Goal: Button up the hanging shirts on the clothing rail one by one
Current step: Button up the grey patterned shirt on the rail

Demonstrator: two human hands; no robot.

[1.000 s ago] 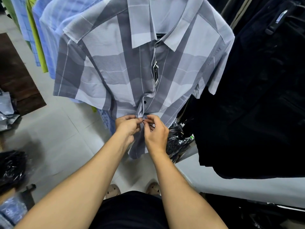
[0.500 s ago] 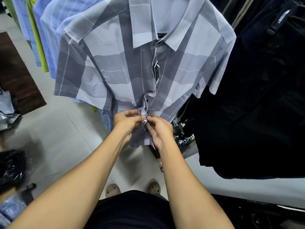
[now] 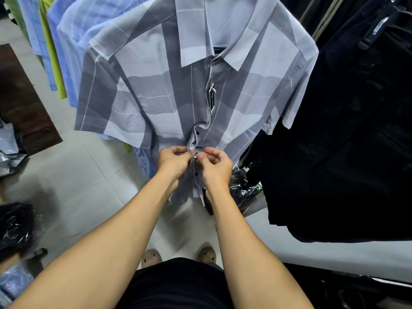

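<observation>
Pinching grey checked shirt (image 3: 156,90) placket, left hand (image 3: 175,160), right hand (image 3: 217,165)

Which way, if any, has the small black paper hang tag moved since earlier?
No. The small black paper hang tag stays put below the pale collar of the grey checked shirt.
</observation>
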